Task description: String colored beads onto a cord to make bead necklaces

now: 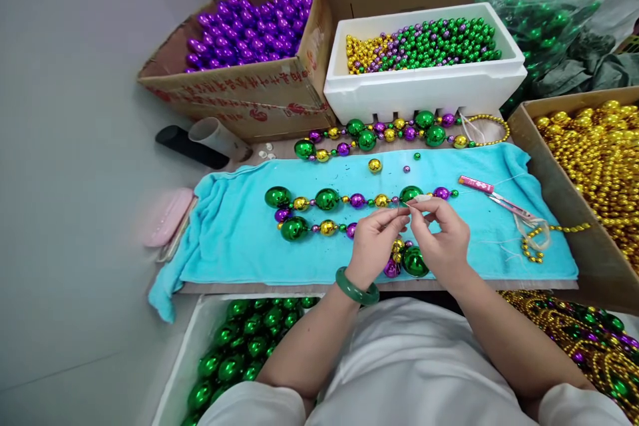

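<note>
My left hand (373, 243), a green bangle (356, 287) on its wrist, pinches a thin string between thumb and finger. Fingertip to fingertip with it, my right hand (443, 236) is also closed on the string. Beneath and beside both hands lies a strand of green, gold and purple beads (327, 200), looped on a turquoise towel (224, 259); my hands cover part of it. A few beads, among them a big green one (415, 261), sit close under the right hand. A loose gold bead (375, 165) rests farther back on the towel.
Scissors (509, 205) and a gold bead chain (533, 247) lie to the right. A finished-looking bead strand (367, 140) runs behind the towel. Around stand a cardboard box of purple beads (299, 76), a white foam box (424, 83), and a box of gold beads (536, 166).
</note>
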The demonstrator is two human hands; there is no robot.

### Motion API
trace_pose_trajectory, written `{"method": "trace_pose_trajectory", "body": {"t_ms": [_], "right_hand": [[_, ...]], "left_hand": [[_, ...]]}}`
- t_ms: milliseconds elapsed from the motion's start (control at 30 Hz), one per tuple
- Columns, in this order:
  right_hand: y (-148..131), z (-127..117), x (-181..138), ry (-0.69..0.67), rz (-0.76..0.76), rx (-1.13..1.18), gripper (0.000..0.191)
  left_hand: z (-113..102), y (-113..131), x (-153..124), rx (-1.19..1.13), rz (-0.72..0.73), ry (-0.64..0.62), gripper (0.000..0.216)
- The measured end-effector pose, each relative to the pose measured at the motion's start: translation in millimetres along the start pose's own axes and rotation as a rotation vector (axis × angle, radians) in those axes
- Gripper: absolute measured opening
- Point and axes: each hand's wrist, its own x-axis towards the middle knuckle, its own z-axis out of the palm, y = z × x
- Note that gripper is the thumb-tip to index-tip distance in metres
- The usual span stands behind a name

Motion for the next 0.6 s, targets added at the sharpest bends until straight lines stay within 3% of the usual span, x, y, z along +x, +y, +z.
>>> {"method": "trace_pose_trajectory", "body": {"t_ms": [600], "right_hand": [[-2.2,-0.4,2.4,-0.050,-0.119,-0.078,0.010]], "left_hand": [[-0.7,-4.9,-0.2,0.044,0.087,-0.016,0.023]]}}
